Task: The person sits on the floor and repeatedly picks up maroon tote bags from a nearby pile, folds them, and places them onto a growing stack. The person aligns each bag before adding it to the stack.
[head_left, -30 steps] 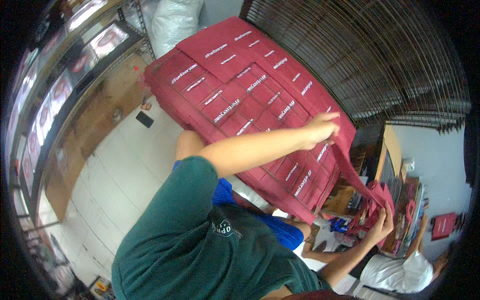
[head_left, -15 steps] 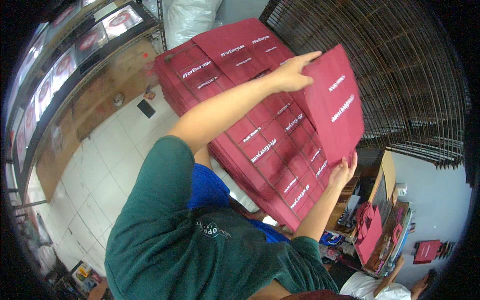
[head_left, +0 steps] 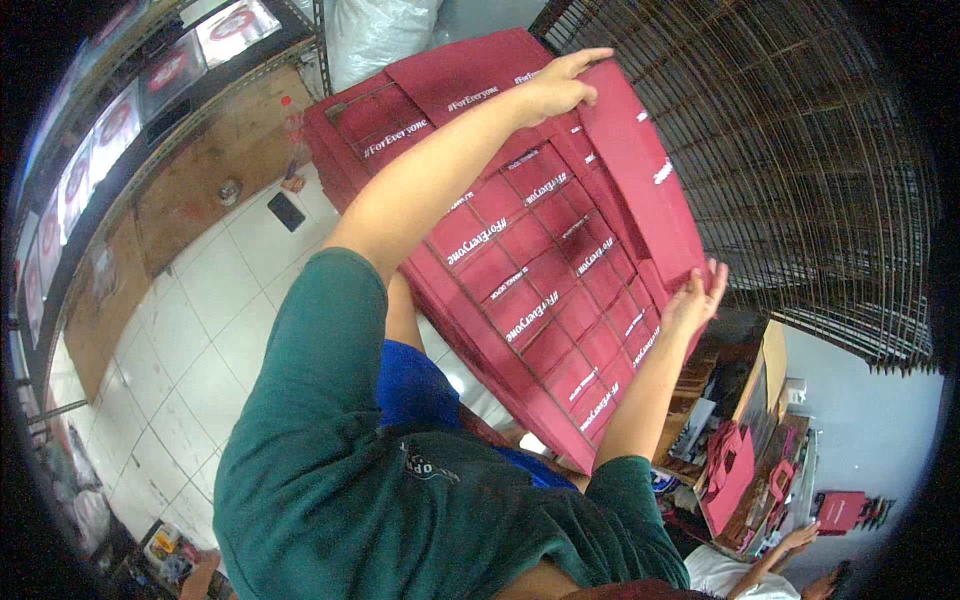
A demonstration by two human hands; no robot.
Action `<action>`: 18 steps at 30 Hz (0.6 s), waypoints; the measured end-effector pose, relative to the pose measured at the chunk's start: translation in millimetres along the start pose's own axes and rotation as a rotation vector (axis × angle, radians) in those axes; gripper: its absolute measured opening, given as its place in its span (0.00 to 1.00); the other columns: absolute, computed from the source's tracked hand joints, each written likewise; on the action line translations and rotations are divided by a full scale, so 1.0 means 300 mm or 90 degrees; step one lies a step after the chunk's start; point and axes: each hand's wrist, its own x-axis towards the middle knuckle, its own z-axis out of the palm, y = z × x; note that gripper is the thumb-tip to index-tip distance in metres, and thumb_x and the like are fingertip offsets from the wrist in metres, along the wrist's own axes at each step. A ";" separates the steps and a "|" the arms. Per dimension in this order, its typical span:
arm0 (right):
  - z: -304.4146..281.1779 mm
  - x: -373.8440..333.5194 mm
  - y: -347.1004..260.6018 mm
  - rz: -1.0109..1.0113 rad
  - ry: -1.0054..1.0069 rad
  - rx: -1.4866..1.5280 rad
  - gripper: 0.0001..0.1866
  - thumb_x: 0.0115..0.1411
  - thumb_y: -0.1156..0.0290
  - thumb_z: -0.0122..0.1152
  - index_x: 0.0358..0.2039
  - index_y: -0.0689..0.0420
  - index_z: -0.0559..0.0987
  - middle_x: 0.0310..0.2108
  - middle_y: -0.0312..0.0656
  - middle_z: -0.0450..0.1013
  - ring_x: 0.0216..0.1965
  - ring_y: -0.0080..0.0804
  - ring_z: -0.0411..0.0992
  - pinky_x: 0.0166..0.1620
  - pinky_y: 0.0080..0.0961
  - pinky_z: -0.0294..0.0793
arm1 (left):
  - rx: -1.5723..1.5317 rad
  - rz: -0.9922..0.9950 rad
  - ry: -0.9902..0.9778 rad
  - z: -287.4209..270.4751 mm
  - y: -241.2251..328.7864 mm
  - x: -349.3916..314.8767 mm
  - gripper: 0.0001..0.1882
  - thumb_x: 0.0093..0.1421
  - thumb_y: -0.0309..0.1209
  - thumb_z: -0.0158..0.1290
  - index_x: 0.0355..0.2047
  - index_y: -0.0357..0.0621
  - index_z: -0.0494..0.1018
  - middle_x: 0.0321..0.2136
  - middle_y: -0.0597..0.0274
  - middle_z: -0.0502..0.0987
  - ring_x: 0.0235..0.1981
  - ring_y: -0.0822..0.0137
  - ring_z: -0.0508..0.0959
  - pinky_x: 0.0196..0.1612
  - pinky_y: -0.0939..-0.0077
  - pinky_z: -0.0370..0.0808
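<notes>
A maroon fabric panel (head_left: 640, 150) with white print is held slanting over the right side of a wide wire rack. My left hand (head_left: 560, 92) grips its far end, thumb beneath the pointing finger at the edge. At the near corner my right hand (head_left: 692, 302) pinches the panel, some fingers sticking up. Below lie more maroon printed panels (head_left: 530, 290), seen under the thin wires of a rack shelf, with further layers showing along the left side. Another loose panel (head_left: 450, 75) lies over the wires at the far end.
Raised dark wire shelves (head_left: 800, 150) lean at the right. A phone (head_left: 287, 211) lies on the tiled floor at left, near a shelving unit (head_left: 200, 170). A wrapped white bundle (head_left: 380, 45) stands behind. At lower right, a co-worker's arm (head_left: 775, 560) is near a bench with maroon bags (head_left: 728, 475).
Both hands have moved the panel farther away, and it has tilted so less of its printed face shows. More of the wire-covered panels beneath is visible.
</notes>
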 end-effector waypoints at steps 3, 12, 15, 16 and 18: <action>-0.016 -0.014 -0.117 0.097 0.079 0.059 0.38 0.56 0.81 0.56 0.63 0.42 0.52 0.52 0.45 0.67 0.44 0.30 0.69 0.42 0.29 0.68 | -0.052 -0.006 -0.007 -0.018 0.075 -0.006 0.38 0.46 0.17 0.49 0.61 0.47 0.58 0.57 0.54 0.63 0.60 0.59 0.59 0.57 0.72 0.63; -0.307 -0.017 0.300 0.569 0.096 -0.032 0.12 0.55 0.76 0.55 0.40 0.54 0.79 0.33 0.36 0.72 0.26 0.25 0.66 0.33 0.20 0.66 | 0.460 -0.318 0.171 -0.175 -0.446 -0.284 0.33 0.43 0.29 0.62 0.53 0.46 0.67 0.45 0.48 0.74 0.49 0.54 0.74 0.50 0.67 0.71; -0.300 -0.048 0.362 0.599 0.110 -0.175 0.15 0.54 0.78 0.55 0.43 0.54 0.75 0.33 0.36 0.72 0.25 0.24 0.66 0.33 0.22 0.66 | 0.533 -0.282 0.164 -0.175 -0.527 -0.324 0.23 0.42 0.32 0.63 0.42 0.46 0.75 0.38 0.50 0.78 0.42 0.53 0.77 0.47 0.65 0.73; -0.285 -0.059 0.369 0.574 0.108 -0.152 0.17 0.54 0.79 0.55 0.45 0.54 0.73 0.34 0.36 0.72 0.26 0.25 0.67 0.35 0.24 0.66 | 0.541 -0.276 0.163 -0.176 -0.528 -0.330 0.20 0.42 0.33 0.63 0.38 0.45 0.77 0.36 0.49 0.78 0.40 0.52 0.78 0.45 0.63 0.74; -0.267 -0.068 0.374 0.523 0.104 -0.108 0.21 0.53 0.80 0.56 0.48 0.53 0.69 0.35 0.36 0.72 0.29 0.26 0.69 0.38 0.27 0.67 | 0.557 -0.273 0.172 -0.178 -0.528 -0.339 0.15 0.42 0.34 0.62 0.32 0.45 0.79 0.32 0.50 0.79 0.38 0.51 0.79 0.44 0.61 0.74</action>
